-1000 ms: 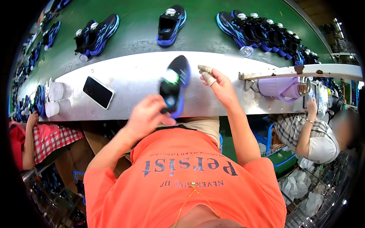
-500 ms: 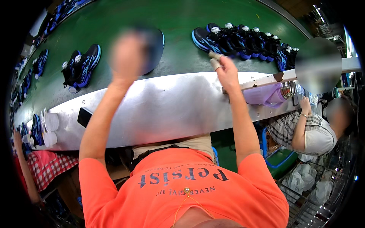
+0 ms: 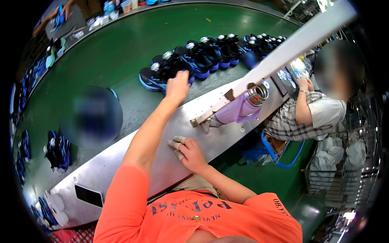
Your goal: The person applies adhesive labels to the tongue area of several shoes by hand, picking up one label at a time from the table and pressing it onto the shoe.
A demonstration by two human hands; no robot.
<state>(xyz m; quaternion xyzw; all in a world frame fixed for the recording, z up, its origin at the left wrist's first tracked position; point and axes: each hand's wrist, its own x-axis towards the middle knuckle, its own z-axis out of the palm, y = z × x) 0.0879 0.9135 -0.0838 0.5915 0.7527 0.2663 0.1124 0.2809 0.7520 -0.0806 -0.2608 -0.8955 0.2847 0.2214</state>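
My left hand (image 3: 177, 87) reaches across to the near left end of a row of shoes, its fingers closed at the collar of a black sneaker (image 3: 150, 82) with a blue sole; the fingertips are partly hidden. White round stuffing shows in the openings of the sneakers. Above the metal ledge (image 3: 219, 156), close to my body, is my right hand (image 3: 191, 155), with beige covers on several fingers. Its fingers stretch leftward, holding nothing. Further right in the row stand several more black and blue sneakers (image 3: 204, 56).
A white bar (image 3: 279, 58) with chipped paint slants across the right side. Beneath it is a lilac bottle (image 3: 239, 109) with a steel neck. A phone (image 3: 89, 195) lies on the ledge at left, near another pair of sneakers (image 3: 58, 150). A co-worker (image 3: 320, 109) sits at right.
The view has turned toward the right. My left hand has gone from a blurred dark thing to the shoe row; my right hand has drawn back from the row to the ledge.
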